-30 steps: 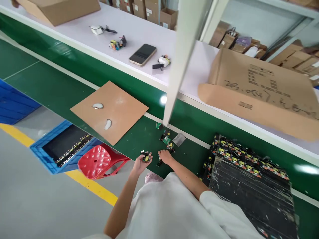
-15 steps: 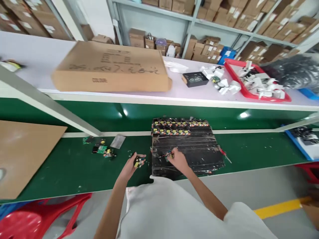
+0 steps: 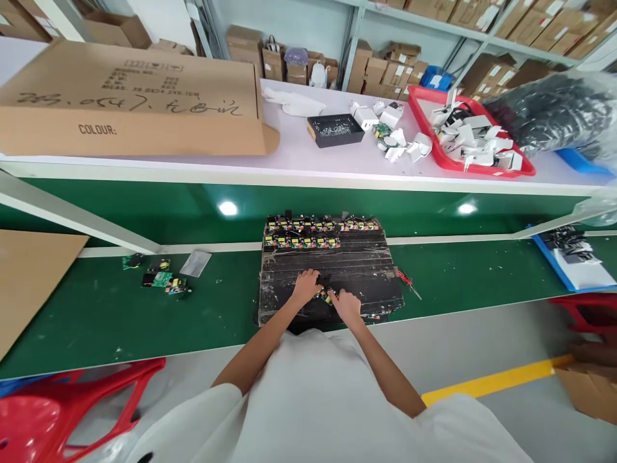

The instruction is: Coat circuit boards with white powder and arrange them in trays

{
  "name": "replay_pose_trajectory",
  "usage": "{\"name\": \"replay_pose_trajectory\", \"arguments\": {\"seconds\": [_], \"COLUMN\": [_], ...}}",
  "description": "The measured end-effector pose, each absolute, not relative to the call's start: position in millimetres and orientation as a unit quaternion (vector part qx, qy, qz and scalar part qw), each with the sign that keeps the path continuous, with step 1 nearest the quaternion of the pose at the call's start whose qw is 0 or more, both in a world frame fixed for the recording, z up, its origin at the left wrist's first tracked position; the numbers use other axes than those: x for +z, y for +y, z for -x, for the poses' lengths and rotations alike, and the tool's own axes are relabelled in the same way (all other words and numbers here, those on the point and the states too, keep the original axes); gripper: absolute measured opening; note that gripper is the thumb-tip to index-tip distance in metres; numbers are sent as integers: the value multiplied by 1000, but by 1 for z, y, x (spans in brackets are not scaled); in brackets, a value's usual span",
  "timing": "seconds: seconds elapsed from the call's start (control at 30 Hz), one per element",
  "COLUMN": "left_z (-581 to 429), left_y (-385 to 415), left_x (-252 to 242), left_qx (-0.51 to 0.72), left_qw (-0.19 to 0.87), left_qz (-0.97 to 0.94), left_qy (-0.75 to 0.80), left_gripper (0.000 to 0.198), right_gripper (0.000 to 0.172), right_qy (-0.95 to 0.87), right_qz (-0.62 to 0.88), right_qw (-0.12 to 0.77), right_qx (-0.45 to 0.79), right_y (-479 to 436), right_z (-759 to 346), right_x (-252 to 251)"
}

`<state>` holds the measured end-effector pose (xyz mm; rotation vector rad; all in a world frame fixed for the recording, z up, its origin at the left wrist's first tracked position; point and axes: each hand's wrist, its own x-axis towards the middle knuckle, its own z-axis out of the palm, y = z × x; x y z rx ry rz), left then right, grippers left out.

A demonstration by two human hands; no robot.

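My left hand (image 3: pixel 306 288) and my right hand (image 3: pixel 346 307) come together over the front half of a scuffed black grooved tray (image 3: pixel 289 265). Between them is a small circuit board (image 3: pixel 326 296) with yellow and green parts, fingers of both hands closed on it. A dark piece beside the left fingertips is too small to make out. Along the tray's back edge stand two rows of similar circuit boards (image 3: pixel 303 242). A red-handled tool (image 3: pixel 405 279) with a thin metal tip lies at the tray's right side.
Loose circuit boards (image 3: pixel 164 279) and a flat grey packet (image 3: pixel 195 263) lie left on the green bench (image 3: pixel 216 321). The shelf above carries a large carton (image 3: pixel 144 132), a black box of small parts (image 3: pixel 336 130) and a red basket (image 3: pixel 523 166) of white casings. A red chair (image 3: pixel 96 392) stands at lower left.
My left hand has moved right, from beside the tray to over it, meeting the right hand at the circuit board. The camera view has shifted.
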<state>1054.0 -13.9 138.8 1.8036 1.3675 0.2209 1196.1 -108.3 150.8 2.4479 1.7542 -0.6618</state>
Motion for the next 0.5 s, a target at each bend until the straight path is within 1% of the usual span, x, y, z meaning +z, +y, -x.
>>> {"name": "replay_pose_trajectory", "arguments": {"seconds": [0.1, 0.2, 0.23, 0.33, 0.4, 0.5], "left_z": [-1051, -1045, -1044, -1043, -1044, -1044], "left_y": [-17, -19, -19, -17, -13, -8], "left_x": [137, 138, 138, 137, 137, 136], "left_qx": [88, 80, 78, 72, 71, 67], "left_qw": [361, 327, 319, 307, 305, 312], "left_qz": [-739, -748, -749, -749, -745, -730], "left_qy": [562, 573, 575, 583, 590, 605], "left_gripper": [36, 28, 24, 19, 18, 18], "right_gripper": [36, 47, 49, 40, 33, 28], "right_qy": [626, 693, 710, 733, 725, 692], "right_qz": [-750, -685, -666, -636, -645, -682], "right_qw": [-7, -44, -54, -76, -89, -110], "right_qx": [-214, -220, -223, -227, -224, -212], "right_y": [-117, -121, -121, -118, -114, -108], "right_z": [-1206, -1216, -1218, -1219, -1219, -1219], "right_x": [148, 145, 144, 136, 131, 124]}}
